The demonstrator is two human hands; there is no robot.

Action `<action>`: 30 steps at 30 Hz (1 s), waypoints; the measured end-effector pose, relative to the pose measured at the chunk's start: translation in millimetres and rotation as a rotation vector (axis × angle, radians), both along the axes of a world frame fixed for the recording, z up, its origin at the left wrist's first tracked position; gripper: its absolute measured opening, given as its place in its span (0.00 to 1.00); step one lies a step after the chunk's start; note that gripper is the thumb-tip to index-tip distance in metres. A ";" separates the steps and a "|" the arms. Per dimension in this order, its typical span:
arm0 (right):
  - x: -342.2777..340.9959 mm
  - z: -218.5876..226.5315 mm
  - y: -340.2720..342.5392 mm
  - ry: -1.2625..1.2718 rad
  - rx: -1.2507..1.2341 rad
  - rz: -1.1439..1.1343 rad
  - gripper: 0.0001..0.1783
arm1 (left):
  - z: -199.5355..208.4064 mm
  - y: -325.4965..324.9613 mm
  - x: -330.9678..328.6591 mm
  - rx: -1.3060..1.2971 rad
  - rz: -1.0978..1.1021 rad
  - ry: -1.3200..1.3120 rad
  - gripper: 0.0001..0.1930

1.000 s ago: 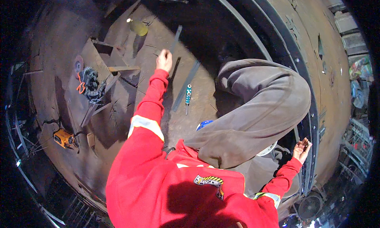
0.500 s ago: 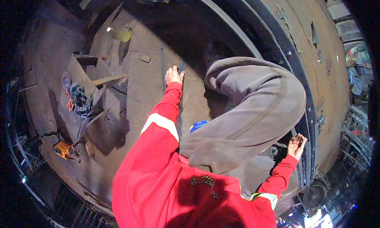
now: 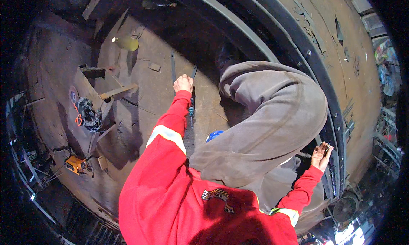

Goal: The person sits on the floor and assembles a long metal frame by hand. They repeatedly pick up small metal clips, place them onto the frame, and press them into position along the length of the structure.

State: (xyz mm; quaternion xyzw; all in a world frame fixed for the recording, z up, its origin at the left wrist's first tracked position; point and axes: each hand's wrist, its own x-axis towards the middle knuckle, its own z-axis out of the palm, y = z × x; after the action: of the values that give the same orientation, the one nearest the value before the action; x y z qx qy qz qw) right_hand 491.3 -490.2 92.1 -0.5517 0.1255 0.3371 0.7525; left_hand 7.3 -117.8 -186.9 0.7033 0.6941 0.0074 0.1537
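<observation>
My left hand [image 3: 184,83] is over the brown metal surface, knuckles up and fingers curled down. A flat dark bar [image 3: 173,66] runs beside its fingers on the left, and a dark strip [image 3: 194,71] shows on the right. What the fingers grip is hidden beneath the hand. Just below the hand, beside my red sleeve, lies a slim screwdriver-like tool [image 3: 191,111] with a teal part and a thin tip. My right hand [image 3: 321,155], palm up beside the curved dark rail, has its fingers bent around a small shiny metal piece [image 3: 328,148], too small to name.
Left stands an open metal box frame [image 3: 96,81] with a disc [image 3: 73,95] and dark cord bundle [image 3: 88,115]. Beyond are a yellowish bottle [image 3: 127,43] and an orange device [image 3: 75,164]. A blue round object [image 3: 214,135] touches my grey-clad leg [image 3: 272,104]. Curved rails [image 3: 309,53] arc along the right.
My left hand has curled its fingers and shifted slightly down and left. The teal tool now shows beside my sleeve. My right hand stays nearly in place. The view has shifted a little.
</observation>
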 end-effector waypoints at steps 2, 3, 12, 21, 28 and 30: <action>-1.0 1.0 -4.0 0.011 0.017 -0.026 0.13 | 15.2 -0.6 2.3 -0.097 -0.023 -0.013 0.14; -2.2 4.2 0.3 0.009 0.007 -0.033 0.13 | 16.5 -4.7 3.1 -0.085 -0.053 0.017 0.14; -2.9 4.1 -3.8 0.000 0.059 -0.028 0.13 | 8.1 -5.6 10.5 -0.078 0.084 -0.063 0.13; -18.2 19.7 15.5 0.006 0.106 -0.082 0.11 | 125.7 58.0 -36.1 0.103 0.143 -0.965 0.09; -21.3 25.1 11.9 -0.053 0.274 -0.008 0.10 | 296.6 72.9 40.0 -0.227 0.103 -1.383 0.21; -30.9 49.3 29.3 -0.089 0.228 -0.049 0.09 | 277.1 66.0 42.3 -0.416 0.166 -1.242 0.16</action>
State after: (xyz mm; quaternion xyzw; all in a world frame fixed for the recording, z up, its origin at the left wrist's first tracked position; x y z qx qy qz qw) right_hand 460.4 -460.9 141.3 -0.4738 0.0664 0.3057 0.8232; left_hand 49.6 -51.8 90.2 0.4680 0.5154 0.2894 0.6569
